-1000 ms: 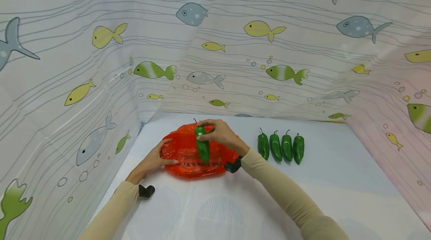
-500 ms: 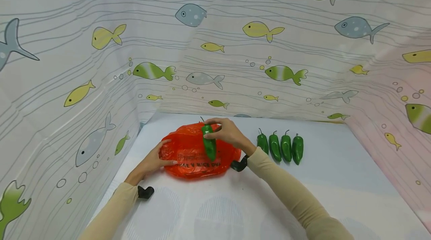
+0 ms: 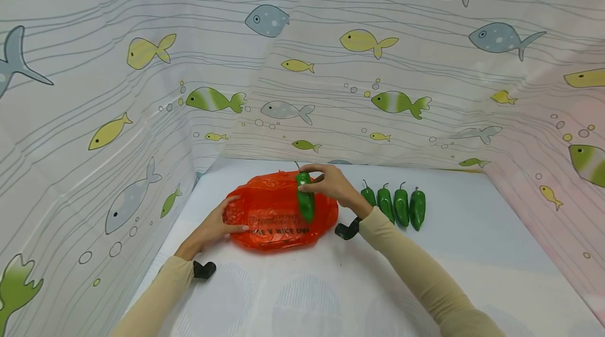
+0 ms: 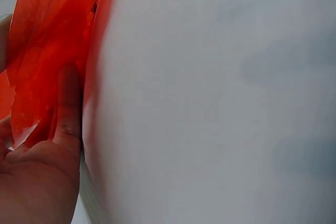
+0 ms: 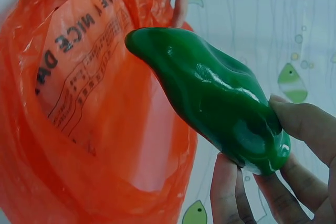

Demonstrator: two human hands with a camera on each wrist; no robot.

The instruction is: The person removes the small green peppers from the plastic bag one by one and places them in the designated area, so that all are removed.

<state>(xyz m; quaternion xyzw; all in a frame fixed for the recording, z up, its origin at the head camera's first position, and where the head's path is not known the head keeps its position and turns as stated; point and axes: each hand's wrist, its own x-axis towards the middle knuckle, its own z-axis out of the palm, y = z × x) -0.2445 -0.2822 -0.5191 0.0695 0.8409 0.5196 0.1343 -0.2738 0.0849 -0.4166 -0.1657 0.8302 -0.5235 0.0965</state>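
My right hand (image 3: 332, 185) holds a glossy green chili pepper (image 3: 305, 203) near its stem end, pinched between thumb and fingers. Its tip hangs down in front of the right part of a red plastic bag (image 3: 274, 221) in the head view. The right wrist view shows the pepper (image 5: 210, 93) large, with the bag's open mouth (image 5: 131, 156) behind it. At the bag's left edge, my left hand (image 3: 215, 227) grips the plastic between thumb and fingers. In the left wrist view, the thumb (image 4: 68, 103) lies along the red plastic.
Several more green peppers (image 3: 402, 206) lie in a row to the right of the bag, stems pointing away. The white table (image 3: 454, 253) is bounded by fish-printed sheeting (image 3: 331, 85) at the back and sides. Black wrist cameras (image 3: 347, 229) stick out below the hands.
My right hand has carried the pepper to the right, from the middle of the bag toward its right side. The left hand has stayed at the bag's left edge.
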